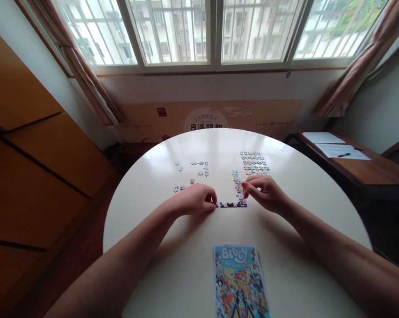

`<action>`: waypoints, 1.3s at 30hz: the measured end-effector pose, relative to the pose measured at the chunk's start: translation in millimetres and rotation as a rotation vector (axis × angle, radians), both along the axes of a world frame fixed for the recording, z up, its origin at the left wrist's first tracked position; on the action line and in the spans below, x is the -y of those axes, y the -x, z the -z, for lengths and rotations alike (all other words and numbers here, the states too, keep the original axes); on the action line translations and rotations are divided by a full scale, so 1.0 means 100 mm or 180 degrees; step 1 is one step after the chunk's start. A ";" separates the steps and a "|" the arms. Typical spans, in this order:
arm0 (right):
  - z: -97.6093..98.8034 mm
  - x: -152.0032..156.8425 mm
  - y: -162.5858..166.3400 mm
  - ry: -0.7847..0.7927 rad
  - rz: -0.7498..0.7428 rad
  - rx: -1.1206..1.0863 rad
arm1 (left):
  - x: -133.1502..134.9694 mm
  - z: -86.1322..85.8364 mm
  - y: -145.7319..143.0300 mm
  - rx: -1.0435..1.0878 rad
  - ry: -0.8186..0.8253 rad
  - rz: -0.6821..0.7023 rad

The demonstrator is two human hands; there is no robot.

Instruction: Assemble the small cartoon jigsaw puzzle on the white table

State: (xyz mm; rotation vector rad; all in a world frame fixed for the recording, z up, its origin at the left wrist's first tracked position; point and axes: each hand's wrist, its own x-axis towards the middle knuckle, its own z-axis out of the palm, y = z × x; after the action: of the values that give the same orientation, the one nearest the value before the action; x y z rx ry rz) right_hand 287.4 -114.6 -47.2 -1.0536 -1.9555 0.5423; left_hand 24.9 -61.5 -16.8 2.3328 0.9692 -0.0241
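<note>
On a white round table, an L-shaped strip of joined jigsaw pieces [231, 205] has its bottom row toward me and its column running away along the right. My left hand [199, 198] is closed in a pinch at the left end of that row, on a small dark-blue puzzle piece [217, 206] lying slightly apart from the row. Beside the column, my right hand [265, 193] has its thumb and fingers drawn together; whatever they hold, if anything, is too small to make out. Loose puzzle pieces [204, 168] lie beyond my left hand, some partly hidden by it.
A block of puzzle pieces in rows [252, 162] lies beyond my right hand. Nearer me is a colourful Bluey picture sheet [241, 282]. The white table [172, 274] has a curved edge. At right, a brown desk [381, 170] bears papers [340, 151] and a pen [344, 155].
</note>
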 end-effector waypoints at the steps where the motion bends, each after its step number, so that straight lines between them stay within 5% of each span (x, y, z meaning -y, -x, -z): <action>1: 0.00 0.00 0.00 0.0016 0.0001 0.0016 | 0.00 0.00 0.00 -0.0013 0.0002 0.0001; 18: 0.00 0.07 0.15 -0.0383 -0.0711 0.1136 | 0.01 0.03 -0.05 0.0145 -0.0154 -0.0072; 39: 0.00 0.08 0.17 -0.0361 -0.0843 0.1207 | 0.08 0.03 -0.11 0.0112 -0.0113 -0.0339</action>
State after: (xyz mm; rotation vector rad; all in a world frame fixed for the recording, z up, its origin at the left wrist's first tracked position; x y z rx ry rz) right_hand 270.5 -123.1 -47.2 -0.8773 -2.4513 0.3854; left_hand 36.0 -69.3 -19.7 2.3025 1.0829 0.0771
